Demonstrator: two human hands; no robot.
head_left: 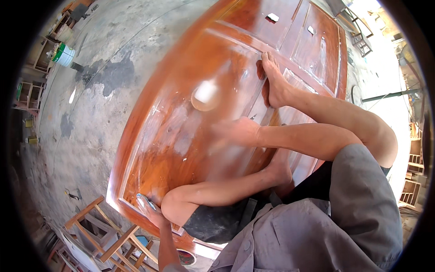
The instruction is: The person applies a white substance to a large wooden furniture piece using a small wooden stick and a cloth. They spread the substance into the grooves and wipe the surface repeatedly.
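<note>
I sit on a large glossy red-brown wooden panel (181, 136) with raised mouldings and whitish smears on its surface. My right hand (238, 131) is over the middle of the panel, its fingers smeared by motion, so what they hold, if anything, is hidden. Down at the panel's near left corner, my left hand (152, 212) is closed around a small bluish-white thing whose kind I cannot make out. A round tan thing with a bright white patch, perhaps a dish (205, 96), lies on the panel beyond my right hand.
My bare feet (275, 81) rest on the panel. Wooden stool frames (108, 226) stand at the lower left. A white bucket with a green rim (63, 54) is on the concrete floor (113, 59). Small white pieces (272, 18) lie on the far panel sections.
</note>
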